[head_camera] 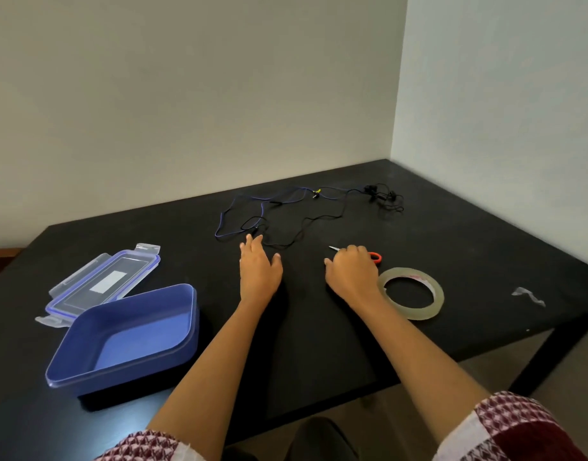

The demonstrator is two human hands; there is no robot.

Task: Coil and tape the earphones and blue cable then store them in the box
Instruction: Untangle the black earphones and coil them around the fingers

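A thin blue cable [263, 207] and black earphones [384, 196] lie loose and tangled together at the far middle of the black table [468, 241]. My left hand [259, 271] rests flat with straight fingers, its fingertips just short of the nearest wire loops. My right hand [350, 269] is curled over small orange-handled scissors [376, 257], whose metal tip pokes out past the knuckles. An open blue box [126, 377] stands at the near left, with nothing in it.
The box's clear lid [103, 281] lies flat behind the box. A roll of clear tape [437, 296] lies just right of my right wrist. A crumpled scrap of tape [528, 296] sits near the table's right edge. Walls close off the far side and right.
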